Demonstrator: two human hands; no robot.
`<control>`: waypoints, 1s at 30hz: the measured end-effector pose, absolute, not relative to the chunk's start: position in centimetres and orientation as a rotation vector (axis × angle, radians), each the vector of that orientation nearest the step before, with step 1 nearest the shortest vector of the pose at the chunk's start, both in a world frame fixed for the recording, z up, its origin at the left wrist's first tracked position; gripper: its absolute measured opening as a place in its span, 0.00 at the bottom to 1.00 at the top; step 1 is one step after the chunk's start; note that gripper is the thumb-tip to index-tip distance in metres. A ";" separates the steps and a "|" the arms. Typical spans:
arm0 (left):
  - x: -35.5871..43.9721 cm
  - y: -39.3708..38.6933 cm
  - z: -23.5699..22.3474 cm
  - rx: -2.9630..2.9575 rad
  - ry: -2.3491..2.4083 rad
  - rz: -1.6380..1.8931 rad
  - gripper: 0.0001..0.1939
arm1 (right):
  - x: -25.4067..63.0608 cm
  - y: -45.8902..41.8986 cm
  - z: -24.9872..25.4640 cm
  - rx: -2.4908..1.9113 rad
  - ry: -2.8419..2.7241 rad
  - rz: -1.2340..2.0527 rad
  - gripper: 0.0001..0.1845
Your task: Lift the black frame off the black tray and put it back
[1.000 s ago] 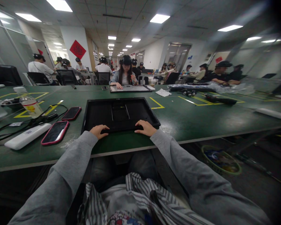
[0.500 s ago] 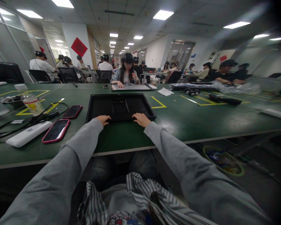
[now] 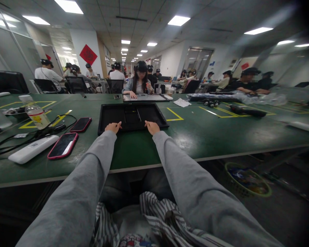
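A shallow black tray-like panel [image 3: 150, 111] with raised rims lies on the green table [image 3: 211, 133] in front of me. Two thin light strips run across its middle. My left hand [image 3: 113, 127] is on the near rim, left of centre, with its fingers curled and its thumb pointing inward. On the same rim, right of centre, my right hand [image 3: 152, 127] is closed in a similar way. The undersides of both hands are hidden, and so is how far the fingers reach around the rim.
Two red-edged phones [image 3: 63, 145], a white power bank [image 3: 33, 149], black cables [image 3: 18, 137] and a drink bottle [image 3: 37, 113] are on the left. Across the table a person [image 3: 137, 84] touches a flat panel [image 3: 151, 97]. A crumpled tissue [image 3: 182, 102] and a black tool [image 3: 247, 110] lie right.
The black panel has slid slightly away from me, with both hands moving forward and a little closer together at its near rim. The view has shifted slightly.
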State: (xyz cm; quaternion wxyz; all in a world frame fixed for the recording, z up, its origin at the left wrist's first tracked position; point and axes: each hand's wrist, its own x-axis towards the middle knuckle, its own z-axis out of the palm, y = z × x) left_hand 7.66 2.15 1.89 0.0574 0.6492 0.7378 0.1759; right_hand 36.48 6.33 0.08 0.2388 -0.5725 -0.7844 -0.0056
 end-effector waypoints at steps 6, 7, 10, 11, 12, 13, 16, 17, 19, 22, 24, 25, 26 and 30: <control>8.4 0.2 2.1 1.981 2.281 0.467 0.29 | 36.1 4.2 0.4 -1.628 -2.064 0.107 0.36; 8.4 -0.1 2.3 1.984 2.302 0.483 0.29 | 36.2 4.0 0.5 -1.619 -2.056 0.109 0.35; 7.4 -1.0 3.1 1.997 2.420 0.676 0.28 | 37.0 4.1 0.8 -1.579 -1.978 0.013 0.27; 6.8 -1.2 3.5 1.996 2.465 0.786 0.27 | 37.7 4.3 0.9 -1.571 -1.928 -0.047 0.23; 6.2 -1.5 3.8 1.981 2.506 0.899 0.25 | 38.4 4.5 1.0 -1.576 -1.867 -0.107 0.20; 5.5 -1.8 4.1 1.940 2.544 1.002 0.23 | 39.3 4.7 1.0 -1.598 -1.796 -0.155 0.19; 3.8 -2.6 4.3 1.723 2.652 1.135 0.22 | 42.2 5.4 0.7 -1.761 -1.608 -0.171 0.23; 3.3 -2.9 4.2 1.669 2.678 1.123 0.23 | 43.1 5.6 0.5 -1.822 -1.571 -0.137 0.24; 2.8 -3.2 4.0 1.636 2.691 1.068 0.21 | 44.5 6.1 0.0 -1.891 -1.539 -0.063 0.24; 2.5 -3.3 3.6 1.669 2.682 1.034 0.16 | 45.4 6.6 -0.4 -1.874 -1.536 -0.011 0.24; 2.4 -3.3 3.5 1.635 2.716 1.037 0.15 | 45.6 6.8 -0.5 -1.855 -1.529 0.003 0.26; 2.4 -3.3 3.5 1.615 2.727 1.030 0.14 | 45.6 6.9 -0.5 -1.852 -1.526 0.011 0.26; 2.4 -3.2 3.5 1.610 2.723 1.019 0.14 | 45.6 6.9 -0.5 -1.852 -1.526 0.018 0.27; 2.6 -3.3 3.7 1.730 2.616 1.010 0.16 | 45.5 6.5 0.1 -1.864 -1.513 0.014 0.28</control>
